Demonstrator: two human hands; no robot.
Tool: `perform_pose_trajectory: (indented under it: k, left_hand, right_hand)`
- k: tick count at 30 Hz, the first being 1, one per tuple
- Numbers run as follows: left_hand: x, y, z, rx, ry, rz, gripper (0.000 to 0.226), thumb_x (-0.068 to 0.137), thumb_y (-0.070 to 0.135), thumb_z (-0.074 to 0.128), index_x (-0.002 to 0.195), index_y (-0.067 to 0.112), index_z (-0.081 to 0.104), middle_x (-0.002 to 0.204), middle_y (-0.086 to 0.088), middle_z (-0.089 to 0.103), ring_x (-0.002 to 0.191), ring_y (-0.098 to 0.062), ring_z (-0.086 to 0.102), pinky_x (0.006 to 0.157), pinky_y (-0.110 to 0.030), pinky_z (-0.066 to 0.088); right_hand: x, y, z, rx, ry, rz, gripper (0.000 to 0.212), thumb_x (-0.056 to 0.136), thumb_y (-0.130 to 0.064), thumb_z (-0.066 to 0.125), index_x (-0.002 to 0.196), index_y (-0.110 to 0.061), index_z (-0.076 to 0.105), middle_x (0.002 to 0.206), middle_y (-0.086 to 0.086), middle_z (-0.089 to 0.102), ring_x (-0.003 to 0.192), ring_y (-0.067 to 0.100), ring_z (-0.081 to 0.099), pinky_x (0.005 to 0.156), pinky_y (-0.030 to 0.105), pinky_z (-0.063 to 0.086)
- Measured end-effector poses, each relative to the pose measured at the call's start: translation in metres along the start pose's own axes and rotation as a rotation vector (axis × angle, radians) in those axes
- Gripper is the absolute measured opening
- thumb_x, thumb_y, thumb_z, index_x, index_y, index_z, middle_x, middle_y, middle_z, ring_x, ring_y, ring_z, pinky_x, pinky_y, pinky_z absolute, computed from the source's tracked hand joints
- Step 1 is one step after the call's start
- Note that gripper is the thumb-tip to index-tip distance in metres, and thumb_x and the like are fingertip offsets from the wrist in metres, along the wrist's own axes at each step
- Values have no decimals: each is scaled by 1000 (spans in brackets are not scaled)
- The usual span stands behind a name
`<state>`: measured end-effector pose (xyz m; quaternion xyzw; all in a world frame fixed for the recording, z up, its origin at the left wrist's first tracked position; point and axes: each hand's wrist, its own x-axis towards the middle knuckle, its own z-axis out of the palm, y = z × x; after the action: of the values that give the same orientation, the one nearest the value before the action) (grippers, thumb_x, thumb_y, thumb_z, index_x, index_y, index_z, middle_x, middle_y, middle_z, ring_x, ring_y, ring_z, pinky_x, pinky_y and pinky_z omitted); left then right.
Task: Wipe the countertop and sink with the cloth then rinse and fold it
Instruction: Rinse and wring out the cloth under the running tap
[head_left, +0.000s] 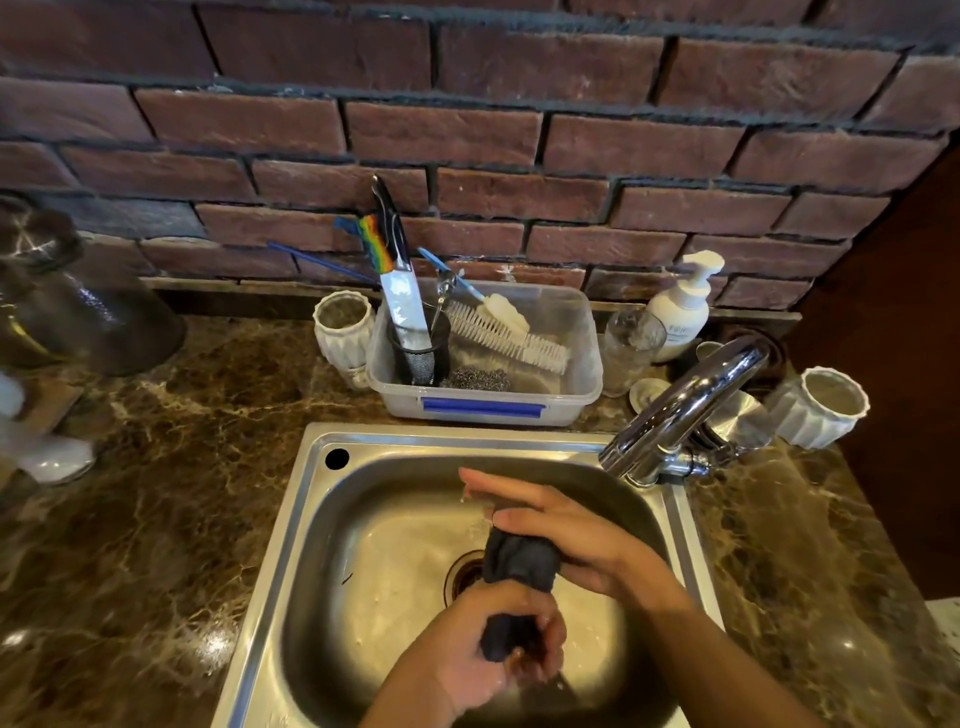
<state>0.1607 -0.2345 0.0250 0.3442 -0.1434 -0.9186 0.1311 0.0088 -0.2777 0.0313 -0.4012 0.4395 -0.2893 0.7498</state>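
dark cloth (521, 564) twisted, above steel sink (311, 499)

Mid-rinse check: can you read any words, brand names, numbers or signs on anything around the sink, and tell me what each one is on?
No text can be read anywhere.
White pump bottle: faint grey print on its front, too small and blurred to read.
Clear plastic tub with the blue clip: no lettering visible.
White ribbed cups, tap, knife: no markings visible.
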Motion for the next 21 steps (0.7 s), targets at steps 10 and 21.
perform_pose_trajectory:
  k: [10,21]
  left_hand:
    - [-36,34,20,-237,-144,44,29,67,-4,78,64,3,50,46,-7,42,30,-11,40,31,-16,22]
    - [2,28,-1,559,512,50,25,82,-3,50,61,12,51,49,-3,40,38,-11,29,39,-19,17]
  right_hand:
    - [-13,-58,39,1,-262,-239,40,76,-39,82,81,-5,62,91,19,66,101,39,64,91,51,47]
    - [26,-6,51,127,606,108,32,82,6,52,53,-7,46,48,7,35,46,20,36,61,34,48]
